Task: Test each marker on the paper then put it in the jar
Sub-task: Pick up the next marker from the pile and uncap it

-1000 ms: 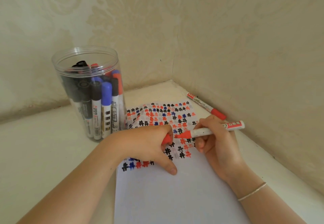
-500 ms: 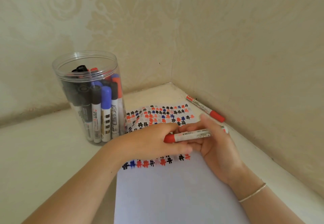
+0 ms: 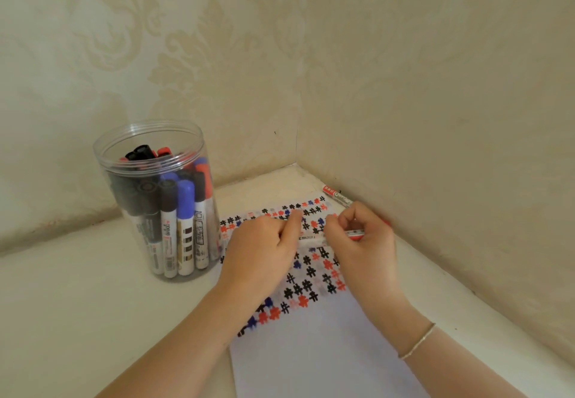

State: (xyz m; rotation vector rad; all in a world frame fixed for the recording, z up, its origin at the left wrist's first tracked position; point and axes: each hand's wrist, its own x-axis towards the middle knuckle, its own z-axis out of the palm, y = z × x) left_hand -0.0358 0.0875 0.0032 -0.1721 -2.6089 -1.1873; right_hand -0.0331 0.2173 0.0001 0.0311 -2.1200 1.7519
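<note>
Now marker (image 3: 314, 239) lies level, left-right, between both hands

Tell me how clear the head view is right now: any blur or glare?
Head view: soft even light, no glare; motion blur smears both hands, left hand and right hand, and the marker they grip; jar fairly sharp; wide-angle bending at edges.

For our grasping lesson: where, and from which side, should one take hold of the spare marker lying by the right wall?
Grip the spare marker across its exposed far barrel, coming from above and the left. It lies flat against the wall, and the right hand covers its near end.
</note>
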